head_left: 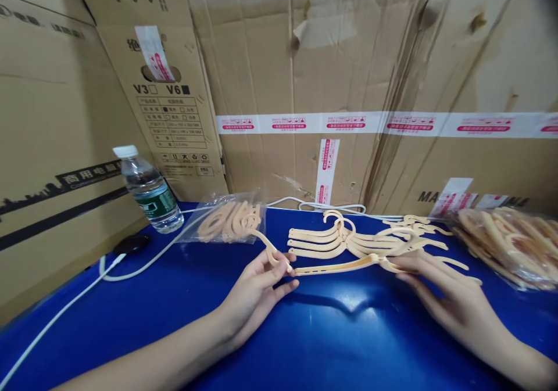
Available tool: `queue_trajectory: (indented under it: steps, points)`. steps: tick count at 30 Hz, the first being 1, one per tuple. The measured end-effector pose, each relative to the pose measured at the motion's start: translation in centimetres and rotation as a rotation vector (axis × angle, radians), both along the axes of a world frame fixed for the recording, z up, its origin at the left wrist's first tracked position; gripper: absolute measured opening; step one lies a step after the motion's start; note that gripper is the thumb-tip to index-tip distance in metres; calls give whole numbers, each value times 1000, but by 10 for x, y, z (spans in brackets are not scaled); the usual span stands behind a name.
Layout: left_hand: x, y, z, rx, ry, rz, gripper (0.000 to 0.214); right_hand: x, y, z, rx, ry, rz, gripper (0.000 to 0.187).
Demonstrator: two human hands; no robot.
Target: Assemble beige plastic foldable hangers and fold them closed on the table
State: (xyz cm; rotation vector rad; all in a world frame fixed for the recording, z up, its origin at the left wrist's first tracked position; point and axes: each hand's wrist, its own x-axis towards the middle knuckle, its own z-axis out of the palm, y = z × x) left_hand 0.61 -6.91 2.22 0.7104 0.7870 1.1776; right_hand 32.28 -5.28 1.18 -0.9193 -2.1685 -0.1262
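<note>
Between my two hands, a beige plastic hanger (335, 268) is held just above the blue table. My right hand (455, 298) is closed round its middle, near the hook. At the end of the hanger's arm, my left hand (257, 289) pinches a small curved beige piece (269, 246); the piece touches the arm's tip or lies very near it, and I cannot tell whether they are joined. Just behind, several similar hangers (320, 246) lie side by side on the table, their hooks pointing away.
A clear bag (229, 219) of curved beige parts lies behind my left hand. Another bag (510, 246) of beige parts sits at the right. A water bottle (150, 190), a black disc (131, 244) and a white cable (143, 272) are at the left. Cardboard (270, 89) walls the table's back.
</note>
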Motion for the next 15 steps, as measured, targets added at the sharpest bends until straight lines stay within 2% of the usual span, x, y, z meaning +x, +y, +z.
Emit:
queue_trajectory:
  steps: [4, 8, 11, 15]
  points:
    - [1, -2, 4, -6, 2, -40, 23, -1, -2, 1, 36, 29, 3, 16]
    - [2, -5, 6, -14, -14, -117, 26, 2, -3, -10, -14, 54, -2, 19]
    - [3, -7, 5, -14, -31, -143, 25, 3, -5, -14, 27, 62, -41, 17]
    - [3, -7, 5, -45, -66, -127, 24, -4, -9, -6, 55, 61, 6, 22]
